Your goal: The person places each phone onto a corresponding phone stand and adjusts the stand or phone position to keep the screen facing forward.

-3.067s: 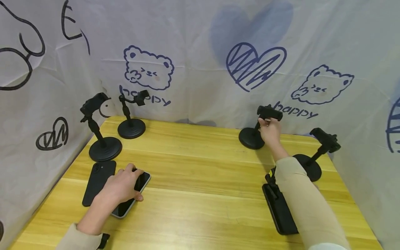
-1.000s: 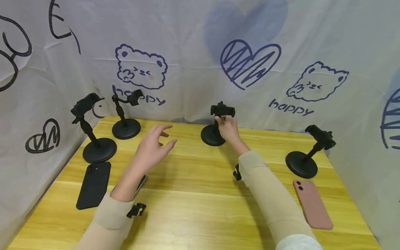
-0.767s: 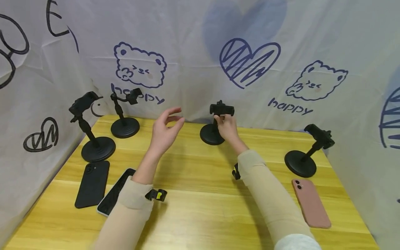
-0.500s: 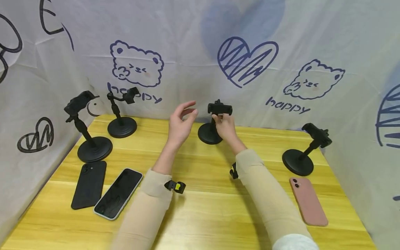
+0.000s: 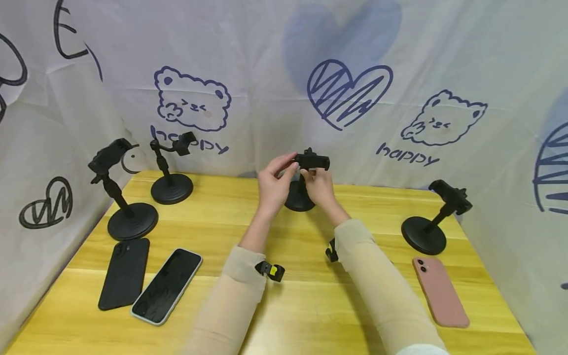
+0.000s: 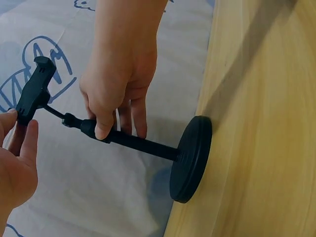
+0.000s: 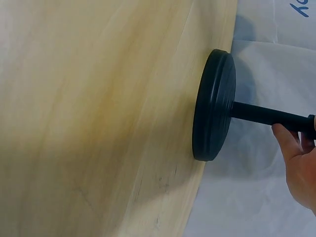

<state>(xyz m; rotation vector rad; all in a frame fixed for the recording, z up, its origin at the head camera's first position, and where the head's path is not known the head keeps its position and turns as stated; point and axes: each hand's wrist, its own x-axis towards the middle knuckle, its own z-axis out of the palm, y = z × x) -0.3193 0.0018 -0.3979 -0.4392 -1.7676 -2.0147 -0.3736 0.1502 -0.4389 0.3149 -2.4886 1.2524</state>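
A black phone stand (image 5: 313, 161) stands upright near the table's back edge, its round base (image 5: 299, 199) on the wood. My right hand (image 5: 320, 190) grips its pole; in the left wrist view the right hand (image 6: 118, 84) has thumb and fingers round the pole below the joint. My left hand (image 5: 272, 190) pinches the left end of the stand's phone clamp. The left wrist view shows the left hand (image 6: 17, 177) with thumb and fingers on either side of that clamp end. In the right wrist view, the right hand (image 7: 301, 170) is partly cut off at the edge.
Two more black stands (image 5: 133, 219) (image 5: 172, 188) are at the left and another stand (image 5: 424, 234) at the right. A black phone (image 5: 124, 273) and a white-edged phone (image 5: 167, 286) lie front left. A pink phone (image 5: 441, 291) lies right. A printed cloth (image 5: 266, 74) hangs behind.
My right hand has slid the stand leftward along the back edge, then kept it there. My left hand has left the white-edged phone, moved right and taken hold of the clamp's end.
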